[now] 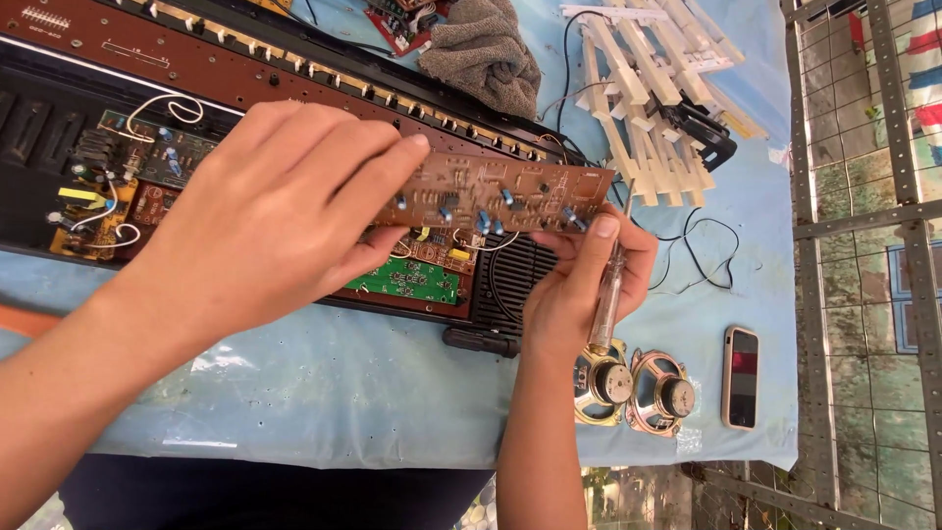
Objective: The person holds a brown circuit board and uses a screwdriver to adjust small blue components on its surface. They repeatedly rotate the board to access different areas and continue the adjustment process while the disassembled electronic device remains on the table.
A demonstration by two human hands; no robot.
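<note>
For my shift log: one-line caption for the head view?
Both hands, left and right, hold a brown circuit board above an opened keyboard; right also grips a screwdriver.

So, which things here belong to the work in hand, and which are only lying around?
In use: brown circuit board, held by left hand and right hand; screwdriver in right hand; opened keyboard case.
Lying about: two speakers, phone, grey cloth, white keys.

Both hands gripping a brown circuit board (500,201) — left hand (275,221), right hand (579,285) also clasping a screwdriver (606,294), 2 speakers (636,388) below
</note>
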